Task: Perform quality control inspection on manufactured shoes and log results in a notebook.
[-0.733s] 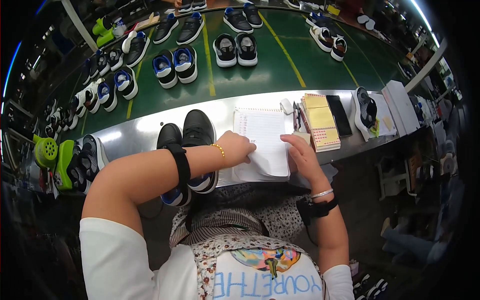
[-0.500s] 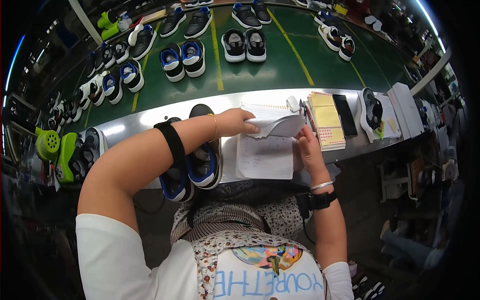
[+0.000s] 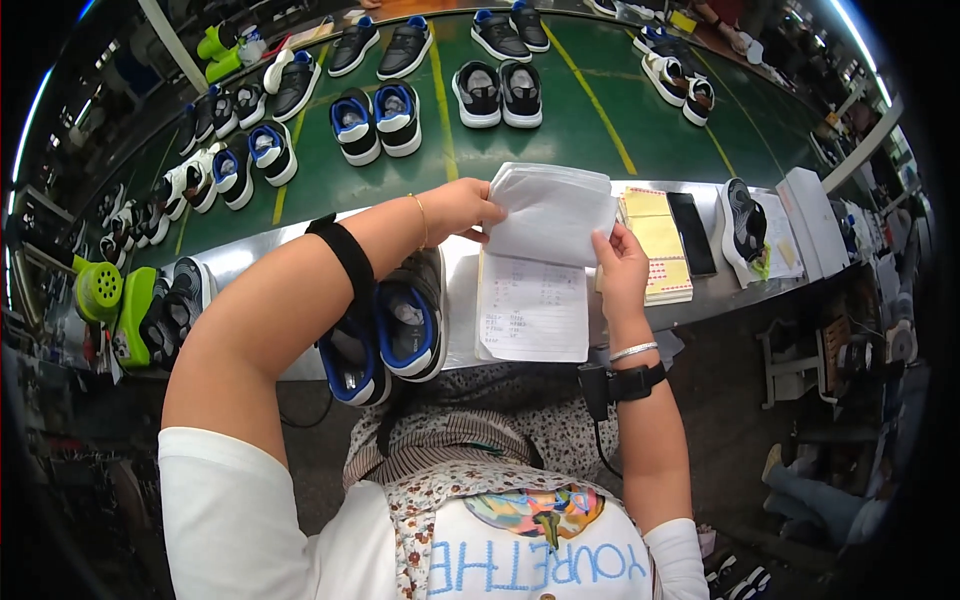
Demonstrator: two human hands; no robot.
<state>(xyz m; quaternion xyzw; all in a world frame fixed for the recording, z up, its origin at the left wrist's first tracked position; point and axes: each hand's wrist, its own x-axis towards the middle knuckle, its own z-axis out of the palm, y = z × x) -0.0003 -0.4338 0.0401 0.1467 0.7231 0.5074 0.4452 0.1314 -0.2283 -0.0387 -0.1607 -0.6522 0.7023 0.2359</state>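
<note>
- White ruled-paper notebook [image 3: 535, 325]: lying open on the silver metal bench [image 3: 461, 315], right in front of the person. Lower page flat, rows of handwriting on it. Upper sheets [image 3: 552, 212] lifted off the bench, tilted up and away from the person.
- Left hand [image 3: 468, 210]: grip narrow, thumb and fingers pinched at the left edge of the lifted sheets. Forearm reaches across above the shoes.
- Right hand [image 3: 623, 265]: grip closed on the lower right edge of the same sheets, thumb on the near face.
- Pair of black sneakers with blue lining and white soles [image 3: 408, 325]: on the bench left of the notebook, partly hidden by the left forearm.
- Right of the notebook, in order: yellow paper pad with red marks [image 3: 650, 228], black flat phone-like slab [image 3: 692, 233] just beside it, then a single grey-and-black sneaker with white sole [image 3: 738, 222], then a white box [image 3: 812, 222].
- Lime-green plastic device with a round perforated head [image 3: 98, 290]: far left, near more dark sneakers.
- Green surface with yellow lines [image 3: 560, 145]: beyond the bench, carries several pairs of sneakers.
</note>
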